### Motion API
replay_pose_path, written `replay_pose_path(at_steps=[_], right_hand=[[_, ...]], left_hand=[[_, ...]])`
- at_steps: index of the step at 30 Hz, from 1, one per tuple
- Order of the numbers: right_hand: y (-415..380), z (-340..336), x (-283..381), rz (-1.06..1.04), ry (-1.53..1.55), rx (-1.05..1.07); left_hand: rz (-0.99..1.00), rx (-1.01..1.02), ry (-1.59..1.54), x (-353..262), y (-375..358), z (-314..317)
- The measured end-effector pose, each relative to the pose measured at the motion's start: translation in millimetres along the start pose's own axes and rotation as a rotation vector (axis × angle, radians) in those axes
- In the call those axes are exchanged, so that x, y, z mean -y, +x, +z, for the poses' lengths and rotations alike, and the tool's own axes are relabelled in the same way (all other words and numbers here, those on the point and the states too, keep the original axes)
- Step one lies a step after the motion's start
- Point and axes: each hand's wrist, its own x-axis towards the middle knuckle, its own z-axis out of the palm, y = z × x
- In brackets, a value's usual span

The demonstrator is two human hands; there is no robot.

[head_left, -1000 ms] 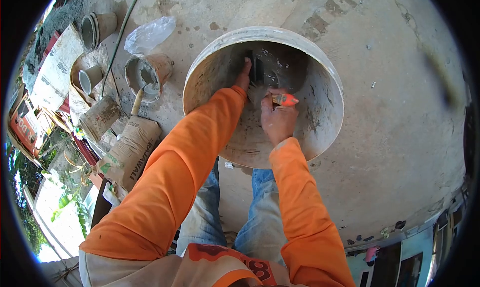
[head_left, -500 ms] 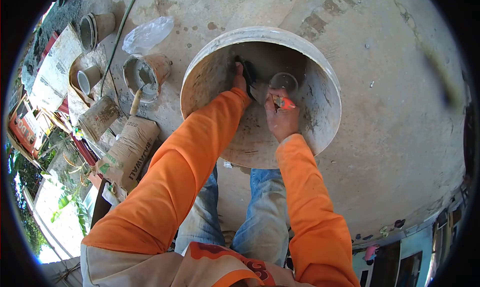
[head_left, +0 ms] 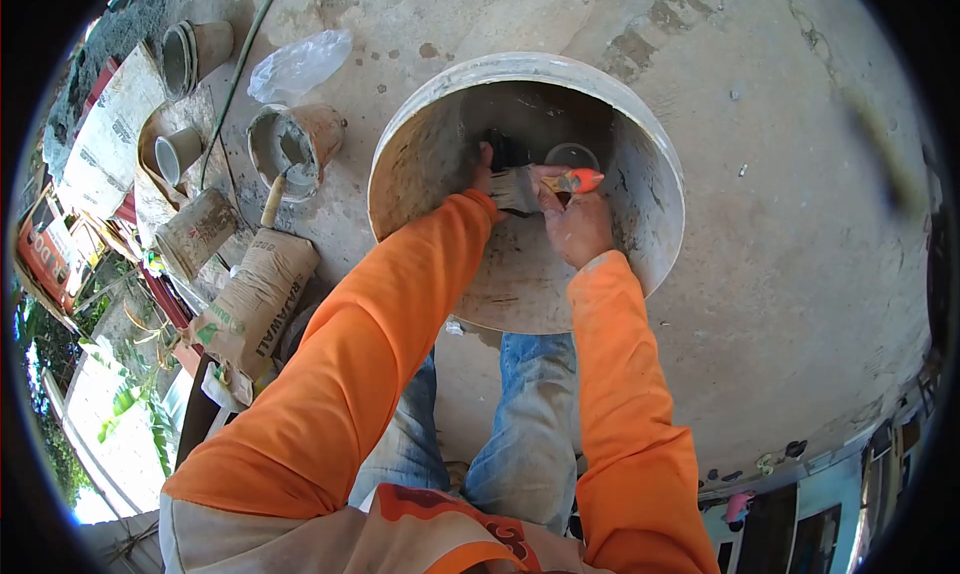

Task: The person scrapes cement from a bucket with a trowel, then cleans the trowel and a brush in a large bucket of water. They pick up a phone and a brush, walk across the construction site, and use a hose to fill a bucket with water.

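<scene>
Both hands reach inside a large, round, grey-white tub that lies open toward me. My right hand is closed around the orange-tipped handle of a flat paintbrush, its bristles pointing left. Close to those bristles, my left hand grips a dark, flat object, whose kind is hard to make out in the shade. Behind the brush, a small round clear piece, like a cup or lid, shows inside the tub. My left fingers are partly hidden.
Left of the tub stands a mortar-smeared bucket with a wooden-handled tool in it. Several smaller buckets, a clear plastic bag, a cement sack and a green hose lie around on the concrete floor.
My right hand has shifted slightly right and turned the paintbrush, so its bristles now show beside my left hand. The dark object has tilted and my left hand has moved slightly.
</scene>
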Motion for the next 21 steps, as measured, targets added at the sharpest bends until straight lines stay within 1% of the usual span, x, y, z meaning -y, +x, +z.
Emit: replay_pose_path(at_steps=[1, 2, 4, 5, 7, 8, 10, 11, 12, 13, 14, 15, 16, 17, 18, 20, 21], right_hand=[[0, -6, 7, 0.050, -0.290, 0.035], [0, -8, 8, 0.051, -0.292, 0.037], [5, -8, 6, 0.062, -0.271, -0.097], [6, -7, 3, 0.064, -0.265, -0.093], [10, -6, -6, -0.076, 0.020, -0.570], [16, 0, -11, -0.077, 0.023, -0.569], [28, 9, -18, -0.199, 0.293, -0.475], [29, 10, -17, -0.005, 0.238, -0.299], [35, 13, -19, -0.007, 0.242, -0.302], [46, 20, -23, -0.001, 0.083, -0.337], [58, 26, -28, 0.005, -0.076, -0.370], [74, 28, -37, 0.009, -0.073, -0.371], [93, 27, -49, 0.017, -0.349, -0.317], [100, 24, -54, 0.030, -0.626, -0.252], [102, 23, -59, 0.029, -0.625, -0.251], [102, 22, -59, -0.157, -0.175, -0.567], [99, 20, -60, -0.157, -0.178, -0.565]], left_hand=[[-0.025, 0.019, -0.006, 8, -1, 1], [-0.051, 0.038, -0.012, 15, -7, 10], [0.115, -0.134, -0.032, 26, -17, 38], [0.117, -0.140, -0.030, 24, -28, 51], [-0.028, 0.113, -0.002, 20, -43, 67], [-0.026, 0.111, 0.000, 19, -42, 66], [-0.006, 0.026, 0.072, 18, -35, 68], [-0.010, 0.028, 0.075, 20, -30, 72], [0.073, 0.004, 0.082, 22, -23, 75], [0.159, -0.023, 0.088, 23, -22, 76], [0.162, -0.028, 0.090, 21, -24, 68], [0.038, -0.043, 0.176, 19, -29, 60], [-0.091, -0.054, 0.268, 17, -30, 57], [-0.101, -0.057, 0.274, 20, -32, 60], [-0.084, -0.024, 0.214, 24, -33, 65], [-0.065, 0.008, 0.151, 24, -39, 77], [-0.013, -0.060, 0.152, 22, -43, 82]])
